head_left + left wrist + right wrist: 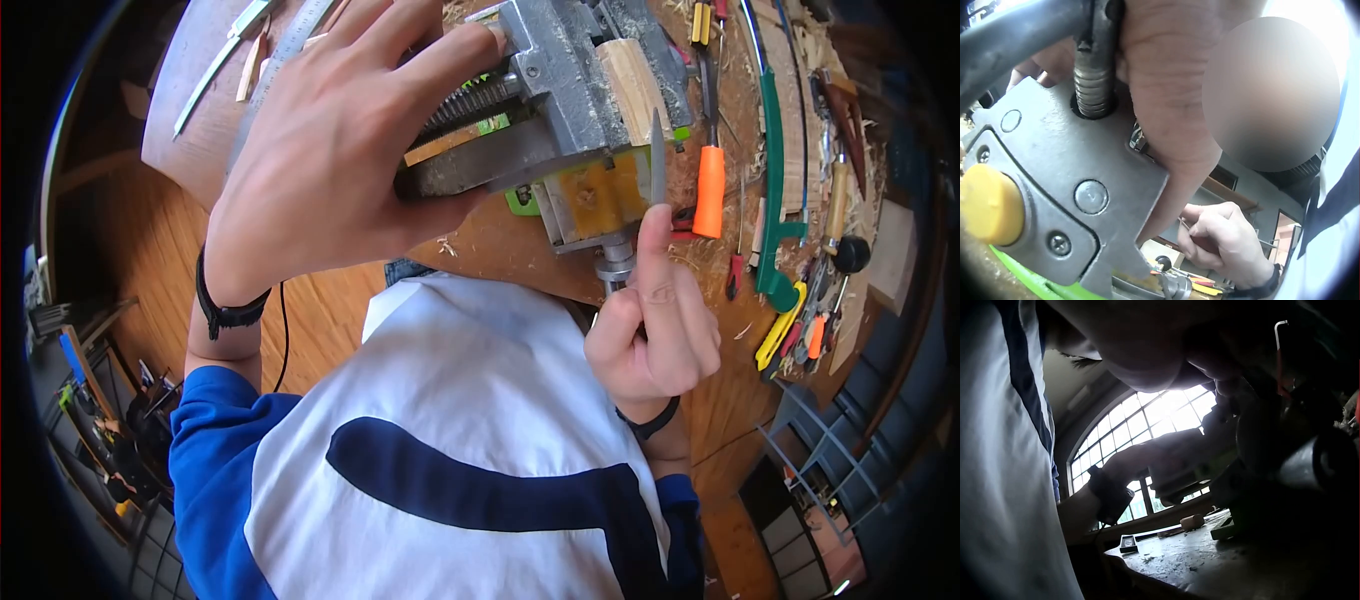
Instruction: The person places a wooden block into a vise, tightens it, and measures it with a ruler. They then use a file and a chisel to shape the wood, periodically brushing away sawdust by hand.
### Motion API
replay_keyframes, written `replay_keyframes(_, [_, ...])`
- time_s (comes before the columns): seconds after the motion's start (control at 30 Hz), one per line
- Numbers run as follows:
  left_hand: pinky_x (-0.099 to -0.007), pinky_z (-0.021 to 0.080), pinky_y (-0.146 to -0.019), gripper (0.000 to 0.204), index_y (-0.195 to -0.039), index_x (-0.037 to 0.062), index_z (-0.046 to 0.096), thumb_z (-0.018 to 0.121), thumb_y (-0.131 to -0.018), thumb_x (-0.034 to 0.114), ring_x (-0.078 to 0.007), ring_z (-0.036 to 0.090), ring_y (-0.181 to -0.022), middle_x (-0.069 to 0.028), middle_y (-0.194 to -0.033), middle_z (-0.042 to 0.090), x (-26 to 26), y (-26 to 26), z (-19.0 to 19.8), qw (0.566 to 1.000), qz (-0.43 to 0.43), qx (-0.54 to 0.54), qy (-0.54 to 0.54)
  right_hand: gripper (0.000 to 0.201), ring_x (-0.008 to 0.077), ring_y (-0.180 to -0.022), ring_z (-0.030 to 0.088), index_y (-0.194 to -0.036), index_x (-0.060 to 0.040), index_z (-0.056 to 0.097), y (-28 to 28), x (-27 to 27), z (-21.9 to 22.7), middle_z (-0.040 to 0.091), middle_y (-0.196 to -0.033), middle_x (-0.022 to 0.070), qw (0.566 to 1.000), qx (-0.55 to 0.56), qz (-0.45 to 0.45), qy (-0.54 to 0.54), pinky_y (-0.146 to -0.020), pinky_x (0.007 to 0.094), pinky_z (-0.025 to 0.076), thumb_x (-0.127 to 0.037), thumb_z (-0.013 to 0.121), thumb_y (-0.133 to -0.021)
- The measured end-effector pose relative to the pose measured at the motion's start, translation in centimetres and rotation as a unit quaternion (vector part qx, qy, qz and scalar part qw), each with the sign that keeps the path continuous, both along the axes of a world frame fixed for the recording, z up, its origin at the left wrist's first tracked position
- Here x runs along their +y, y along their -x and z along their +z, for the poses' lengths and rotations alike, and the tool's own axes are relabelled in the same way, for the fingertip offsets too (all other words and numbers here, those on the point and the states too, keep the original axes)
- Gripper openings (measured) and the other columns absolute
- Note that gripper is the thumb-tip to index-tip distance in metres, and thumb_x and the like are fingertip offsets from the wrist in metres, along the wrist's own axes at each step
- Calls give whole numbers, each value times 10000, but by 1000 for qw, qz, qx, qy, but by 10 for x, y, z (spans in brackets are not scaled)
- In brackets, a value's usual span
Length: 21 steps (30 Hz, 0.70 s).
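A grey bench vise (560, 75) clamps a pale wood block (637, 92); wood dust lies on its jaws. My left hand (345, 140) grips the vise's screw end, fingers over the far side and thumb along the near edge. In the left wrist view the palm lies close behind the vise's end plate (1104, 169), beside the threaded screw. My right hand (660, 340) holds a slim, pointed metal blade (658, 165), index finger stretched along it and the other fingers curled in. The blade's tip points up beside the wood block; its handle end is hidden in the hand.
Right of the vise lie an orange-handled tool (709, 190), a green saw frame (771, 180), a yellow cutter (780, 330) and several other hand tools among shavings. A steel ruler (290, 50) lies at the upper left. The table edge runs close before the body.
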<state>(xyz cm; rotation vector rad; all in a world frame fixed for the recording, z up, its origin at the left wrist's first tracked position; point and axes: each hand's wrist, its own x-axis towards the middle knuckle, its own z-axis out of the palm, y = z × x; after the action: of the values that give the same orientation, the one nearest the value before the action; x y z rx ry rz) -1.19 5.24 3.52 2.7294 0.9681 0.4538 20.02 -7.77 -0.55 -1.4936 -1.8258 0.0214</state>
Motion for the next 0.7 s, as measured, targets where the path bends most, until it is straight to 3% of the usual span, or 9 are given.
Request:
replay_keyframes(0.2, [-449,439,-861,696,-1217,65,570,823,-587,215,-355,534,-1018,-130,-1038,525,0,1,2,1000,-1,15,-4,576,145,-489,466,-1263,83,620,6,23,8,508,-601,92,1000,10,10,-2,-490,275,418,87,465,-709])
replay_keyframes(0.5, [-449,443,-852,711,-1239,65,563,820,-593,211,-365,532,-1013,-134,-1047,525,-1,2,-2,1000,-11,-7,-20,555,150,-505,486,-1244,104,624,3,-6,4,522,-609,99,1000,-3,-7,25,-515,273,451,107,450,-717])
replay_keyframes(0.7, [-442,443,-856,705,-1235,70,564,817,-590,201,-367,530,-1018,-135,-1065,524,-1,2,-2,1000,0,-13,6,558,138,-497,474,-1238,103,629,4,21,12,511,-602,89,1000,-8,9,14,-504,271,433,114,454,-708])
